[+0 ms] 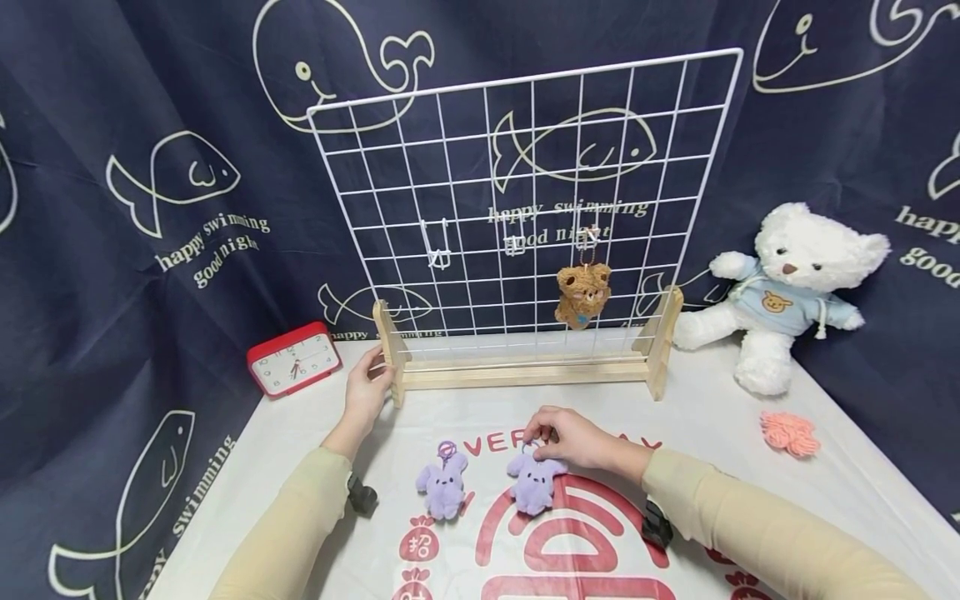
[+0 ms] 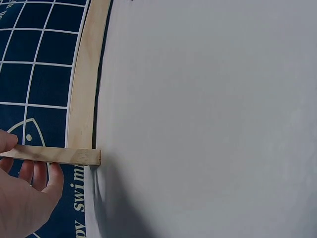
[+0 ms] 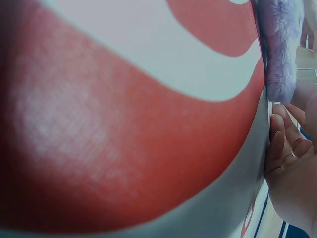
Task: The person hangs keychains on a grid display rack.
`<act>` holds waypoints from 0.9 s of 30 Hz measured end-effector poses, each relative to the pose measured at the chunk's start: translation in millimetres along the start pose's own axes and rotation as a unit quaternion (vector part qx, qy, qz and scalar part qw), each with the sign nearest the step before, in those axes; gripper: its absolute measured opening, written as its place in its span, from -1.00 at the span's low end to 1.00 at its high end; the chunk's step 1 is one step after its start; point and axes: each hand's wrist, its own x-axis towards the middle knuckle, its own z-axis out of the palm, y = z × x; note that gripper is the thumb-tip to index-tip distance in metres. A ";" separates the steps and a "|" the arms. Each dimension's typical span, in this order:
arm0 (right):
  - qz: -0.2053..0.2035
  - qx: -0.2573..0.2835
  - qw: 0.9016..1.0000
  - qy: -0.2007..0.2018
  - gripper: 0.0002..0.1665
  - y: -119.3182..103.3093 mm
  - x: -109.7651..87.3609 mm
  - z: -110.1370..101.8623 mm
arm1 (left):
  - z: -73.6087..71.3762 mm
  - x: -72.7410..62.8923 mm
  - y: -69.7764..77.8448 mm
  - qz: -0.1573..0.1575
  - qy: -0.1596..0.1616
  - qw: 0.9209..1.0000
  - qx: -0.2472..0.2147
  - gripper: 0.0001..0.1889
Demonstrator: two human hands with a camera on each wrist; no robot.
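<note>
My left hand (image 1: 369, 381) grips the left wooden foot (image 1: 387, 354) of a white wire grid rack. In the left wrist view, the thumb lies on one side of that wooden piece and the fingers on the other. On the table, my right hand (image 1: 570, 437) pinches the top of a purple plush keychain (image 1: 534, 483), by its ring or ear; the exact grip is hidden. The right wrist view shows the purple fur (image 3: 281, 54) close by the fingers. A second purple plush keychain (image 1: 444, 487) lies to its left, its purple ring at the top.
White hooks (image 1: 439, 257) hang on the grid (image 1: 510, 183); a brown bear keychain (image 1: 583, 294) hangs from the right one. A red clock (image 1: 295, 360) stands left of the rack. At right sit a white teddy bear (image 1: 783, 292) and a pink yarn bundle (image 1: 790, 434).
</note>
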 end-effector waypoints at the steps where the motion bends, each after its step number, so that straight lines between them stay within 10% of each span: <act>1: 0.001 0.002 1.000 0.000 -0.77 -0.4 0.1 0.0 | 0.0 0.2 -0.2 0.000 0.000 1.000 0.000 -0.46; 27: 0.026 0.045 0.999 0.007 -0.91 -1.0 -1.1 -1.5 | -1.2 0.0 -1.5 0.000 0.000 1.000 0.002 -0.46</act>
